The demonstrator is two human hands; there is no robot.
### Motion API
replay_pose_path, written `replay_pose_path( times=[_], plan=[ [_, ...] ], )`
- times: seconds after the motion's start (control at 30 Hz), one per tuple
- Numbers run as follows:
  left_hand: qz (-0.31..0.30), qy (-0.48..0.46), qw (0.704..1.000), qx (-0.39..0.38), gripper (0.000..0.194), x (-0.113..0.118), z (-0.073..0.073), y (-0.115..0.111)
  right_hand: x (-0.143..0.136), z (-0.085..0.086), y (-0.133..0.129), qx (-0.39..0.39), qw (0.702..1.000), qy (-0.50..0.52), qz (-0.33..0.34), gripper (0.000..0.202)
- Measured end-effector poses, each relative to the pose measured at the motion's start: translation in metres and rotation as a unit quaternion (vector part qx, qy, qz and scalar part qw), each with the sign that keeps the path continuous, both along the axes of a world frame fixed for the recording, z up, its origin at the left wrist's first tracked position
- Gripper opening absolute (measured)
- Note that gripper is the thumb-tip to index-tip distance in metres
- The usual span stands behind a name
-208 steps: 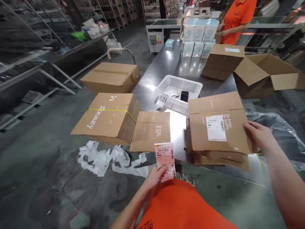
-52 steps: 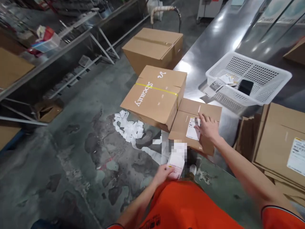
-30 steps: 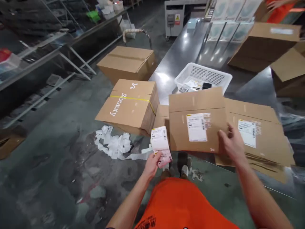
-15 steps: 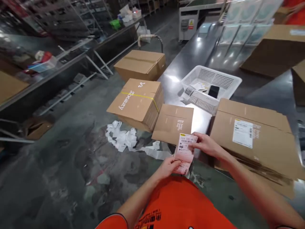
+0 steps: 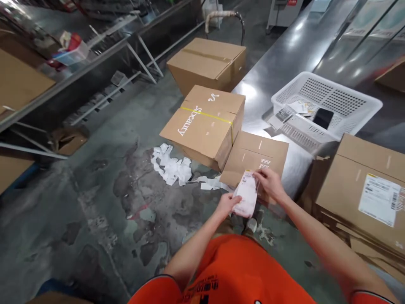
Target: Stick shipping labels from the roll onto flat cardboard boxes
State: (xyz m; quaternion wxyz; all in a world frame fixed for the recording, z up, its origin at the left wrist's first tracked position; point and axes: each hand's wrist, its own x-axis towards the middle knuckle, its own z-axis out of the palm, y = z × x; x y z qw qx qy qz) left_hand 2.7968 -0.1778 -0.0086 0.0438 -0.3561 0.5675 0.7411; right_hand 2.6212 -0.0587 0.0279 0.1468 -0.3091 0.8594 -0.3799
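A printed label sheet (image 5: 247, 195) is held in front of my body. My left hand (image 5: 228, 205) pinches its lower left edge, with the thumb on top. The fingers of my right hand (image 5: 268, 182) grip its upper right corner. Just beyond it lies a flat cardboard piece (image 5: 253, 152) at the table's edge. Left of that, a stack of flattened cartons (image 5: 205, 122) is bound with a yellow strap. On the right, more flat cartons (image 5: 344, 181) carry a white shipping label (image 5: 379, 198).
A white basket (image 5: 335, 90) with a dark phone (image 5: 323, 118) and papers stands on the metal table (image 5: 268, 71). Behind the strapped stack is a brown box (image 5: 209, 59) near a cart handle (image 5: 224, 14). Crumpled white paper (image 5: 172, 166) lies on the floor.
The view has turned downward and left, so the table items appear farther right. The label sheet looks straighter and flatter between my hands, which both still hold it.
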Motion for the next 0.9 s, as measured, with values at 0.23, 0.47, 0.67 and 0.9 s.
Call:
replay_pose_path(
  times=[0.23, 0.47, 0.67, 0.9],
  plan=[
    [-0.063, -0.09, 0.994, 0.002, 0.038, 0.08, -0.033, -0.028, -0.05, -0.029, -0.021, 0.201, 0.943, 0.261, -0.046, 0.054],
    [-0.016, 0.068, 0.978, -0.198, 0.026, 0.018, -0.004, -0.073, 0.015, -0.058, -0.039, 0.14, 0.942, 0.265, 0.149, 0.059],
    [-0.08, 0.048, 0.969, -0.229, 0.024, 0.009, 0.004, -0.058, 0.026, -0.06, 0.038, 0.152, 0.968, 0.188, -0.069, 0.046],
    [0.027, 0.048, 0.989, -0.137, 0.036, 0.031, 0.028, -0.016, 0.022, 0.012, 0.087, 0.062, 0.953, 0.074, -0.288, 0.045]
  ],
)
